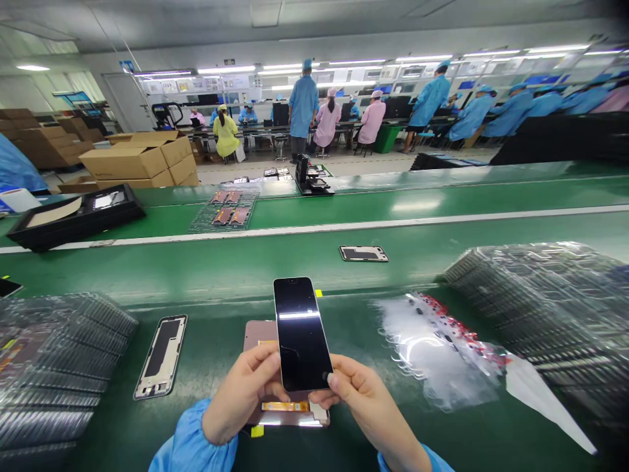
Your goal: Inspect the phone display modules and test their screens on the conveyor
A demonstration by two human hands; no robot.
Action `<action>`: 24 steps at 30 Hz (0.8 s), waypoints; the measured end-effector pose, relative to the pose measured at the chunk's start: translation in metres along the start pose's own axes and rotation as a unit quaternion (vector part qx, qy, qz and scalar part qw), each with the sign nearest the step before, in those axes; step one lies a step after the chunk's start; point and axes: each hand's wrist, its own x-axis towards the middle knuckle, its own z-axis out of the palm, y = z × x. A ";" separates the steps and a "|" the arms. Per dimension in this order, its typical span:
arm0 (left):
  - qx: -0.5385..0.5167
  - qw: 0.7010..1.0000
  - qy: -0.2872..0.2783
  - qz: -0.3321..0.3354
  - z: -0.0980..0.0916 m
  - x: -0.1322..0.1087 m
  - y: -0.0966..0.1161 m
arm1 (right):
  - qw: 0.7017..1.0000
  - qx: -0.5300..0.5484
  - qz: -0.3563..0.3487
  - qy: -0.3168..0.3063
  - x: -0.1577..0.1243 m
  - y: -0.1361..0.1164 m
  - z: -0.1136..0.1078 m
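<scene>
Hands [248, 387] angled inward — pinching phone [302, 344] low — either side.

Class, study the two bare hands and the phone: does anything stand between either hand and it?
Nothing visible does. The left hand grips the phone by its left edge, the right hand its lower right corner. The brown panel lies beneath.

I see a smooth, glossy black face on the phone [303, 335]. My left sleeve [196, 440] is wrinkled cloth; the worktop [211, 328], smooth with a soft sheen. The cartons [130, 164] are matt cardboard. The right-hand tray stack [545, 295], blurred, looks like shiny clear plastic.
</scene>
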 end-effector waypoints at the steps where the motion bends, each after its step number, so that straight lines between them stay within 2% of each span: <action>1: 0.021 1.000 -0.009 -0.004 -0.002 -0.002 -0.004 | 1.000 -0.005 -0.006 0.007 0.000 0.000 -0.001; 4: 0.068 0.998 0.000 -0.007 -0.005 -0.006 -0.014 | 1.000 -0.020 -0.013 0.016 -0.001 0.000 -0.002; 7: 0.094 0.995 0.044 -0.001 -0.004 -0.009 -0.022 | 0.999 -0.027 -0.021 0.018 -0.003 0.000 0.000; 14: 0.087 0.990 0.109 0.021 0.012 -0.012 -0.025 | 0.995 -0.062 -0.053 0.058 -0.007 -0.002 0.005; 19: 0.087 0.991 0.103 0.020 0.019 -0.015 -0.018 | 0.995 -0.054 -0.057 0.054 -0.011 -0.006 0.010; 24: 0.088 0.993 0.083 0.009 0.012 -0.015 -0.019 | 0.998 0.001 -0.052 0.018 -0.014 -0.011 0.011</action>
